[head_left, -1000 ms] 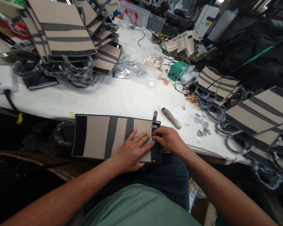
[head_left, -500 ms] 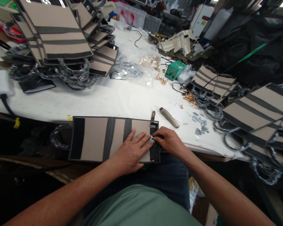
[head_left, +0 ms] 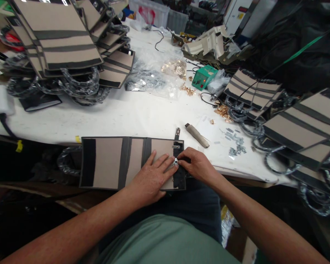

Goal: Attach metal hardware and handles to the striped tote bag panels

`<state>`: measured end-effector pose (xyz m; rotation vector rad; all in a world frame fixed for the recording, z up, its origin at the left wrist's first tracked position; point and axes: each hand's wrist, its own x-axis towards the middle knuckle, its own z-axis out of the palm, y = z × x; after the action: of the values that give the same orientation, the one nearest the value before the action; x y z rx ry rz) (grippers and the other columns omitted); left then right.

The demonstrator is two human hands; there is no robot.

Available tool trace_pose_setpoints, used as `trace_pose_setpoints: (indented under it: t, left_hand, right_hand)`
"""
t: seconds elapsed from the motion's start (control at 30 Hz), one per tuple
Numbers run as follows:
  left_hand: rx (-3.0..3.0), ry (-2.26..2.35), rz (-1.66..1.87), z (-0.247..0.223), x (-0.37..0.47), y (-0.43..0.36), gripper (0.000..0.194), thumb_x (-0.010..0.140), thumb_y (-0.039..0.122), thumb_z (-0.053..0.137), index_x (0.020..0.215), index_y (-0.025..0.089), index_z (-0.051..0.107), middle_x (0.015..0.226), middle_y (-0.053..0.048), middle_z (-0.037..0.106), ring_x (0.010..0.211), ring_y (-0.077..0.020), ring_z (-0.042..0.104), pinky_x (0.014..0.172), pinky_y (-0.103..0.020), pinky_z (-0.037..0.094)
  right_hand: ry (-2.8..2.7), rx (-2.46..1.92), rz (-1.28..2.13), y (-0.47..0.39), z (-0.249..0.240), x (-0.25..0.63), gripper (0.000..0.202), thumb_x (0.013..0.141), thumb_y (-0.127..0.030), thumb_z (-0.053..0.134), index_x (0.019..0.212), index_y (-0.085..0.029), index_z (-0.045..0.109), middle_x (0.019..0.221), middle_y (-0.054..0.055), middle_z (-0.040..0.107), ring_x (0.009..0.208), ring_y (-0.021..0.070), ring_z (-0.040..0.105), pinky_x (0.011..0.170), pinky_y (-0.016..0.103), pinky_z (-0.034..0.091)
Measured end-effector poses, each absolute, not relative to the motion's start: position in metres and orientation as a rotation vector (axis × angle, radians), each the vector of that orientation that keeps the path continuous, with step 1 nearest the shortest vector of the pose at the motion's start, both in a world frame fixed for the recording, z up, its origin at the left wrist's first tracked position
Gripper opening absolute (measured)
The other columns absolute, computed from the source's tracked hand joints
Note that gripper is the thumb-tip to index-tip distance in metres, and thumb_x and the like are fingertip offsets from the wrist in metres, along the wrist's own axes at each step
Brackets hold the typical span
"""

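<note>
Panel (head_left: 109,161) overhanging the table (head_left: 112,119) edge, well apart from stacked panels (head_left: 66,40), left hand (head_left: 151,179) spread flat, right hand (head_left: 197,164) fingers pinching metal plate (head_left: 175,161)

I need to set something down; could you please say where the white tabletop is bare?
The widest bare patch of white tabletop lies between the nearest rectangular beige panel and the crumpled clear plastic. Stacked beige panels crowd the back left; silver metal pieces, the right.

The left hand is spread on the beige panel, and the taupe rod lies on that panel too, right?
Not quite: the head view shows the taupe rod on the white table. The left hand is spread on the beige panel.
</note>
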<state>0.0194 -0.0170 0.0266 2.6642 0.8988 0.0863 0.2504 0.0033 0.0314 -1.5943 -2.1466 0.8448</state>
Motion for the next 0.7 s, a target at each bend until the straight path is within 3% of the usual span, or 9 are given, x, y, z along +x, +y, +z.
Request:
trace_pose_setpoints:
  t: [0.17, 0.33, 0.43, 0.57, 0.7]
  left_hand:
    - [2.688, 0.919, 0.038, 0.03, 0.025, -0.017, 0.089, 0.073, 0.038, 0.078, 0.152, 0.023, 0.039, 0.163, -0.014, 0.03, 0.15, -0.0349, 0.025, 0.123, -0.061, 0.004]
    - [2.686, 0.936, -0.024, 0.035, 0.031, -0.019, 0.09, 0.072, 0.036, 0.078, 0.152, 0.023, 0.038, 0.164, -0.014, 0.028, 0.15, -0.0359, 0.024, 0.122, -0.063, 0.007]
    - [2.689, 0.963, -0.071, 0.037, 0.036, -0.023, 0.088, 0.073, 0.034, 0.076, 0.152, 0.021, 0.038, 0.164, -0.015, 0.027, 0.151, -0.0373, 0.022, 0.122, -0.064, 0.01]
    - [2.691, 1.005, -0.076, 0.035, 0.039, -0.028, 0.087, 0.074, 0.031, 0.073, 0.152, 0.019, 0.038, 0.165, -0.015, 0.024, 0.152, -0.0382, 0.019, 0.122, -0.063, 0.011]
    - [2.668, 1.02, -0.047, 0.032, 0.038, -0.031, 0.086, 0.075, 0.028, 0.07, 0.153, 0.019, 0.037, 0.166, -0.015, 0.023, 0.153, -0.0371, 0.017, 0.122, -0.062, 0.009]
  right_hand:
    - [-2.049, -1.533, 0.867, 0.016, 0.046, 0.266, 0.013, 0.09, -0.025, 0.066, 0.101, -0.023, 0.074, 0.092, 0.003, 0.07, 0.085, 0.0185, 0.065, 0.079, 0.031, 0.049]
    - [-2.007, -1.66, 0.288, 0.055, 0.043, 0.287, 0.034, 0.09, -0.042, 0.067, 0.118, -0.023, 0.069, 0.116, 0.01, 0.066, 0.108, 0.027, 0.06, 0.096, 0.039, 0.047]
    - [-2.056, -1.836, 0.189, 0.082, 0.025, 0.293, 0.052, 0.087, -0.05, 0.068, 0.131, -0.022, 0.061, 0.125, 0.014, 0.061, 0.114, 0.0323, 0.056, 0.096, 0.045, 0.047]
    - [-2.027, -1.904, 0.257, 0.104, 0.015, 0.302, 0.045, 0.091, -0.04, 0.06, 0.132, -0.022, 0.061, 0.122, 0.014, 0.062, 0.113, 0.0325, 0.056, 0.095, 0.046, 0.046]
    - [-1.661, -1.575, 0.612, 0.092, 0.038, 0.301, 0.037, 0.09, -0.037, 0.05, 0.12, -0.021, 0.065, 0.103, 0.009, 0.065, 0.096, 0.0248, 0.062, 0.088, 0.041, 0.05]
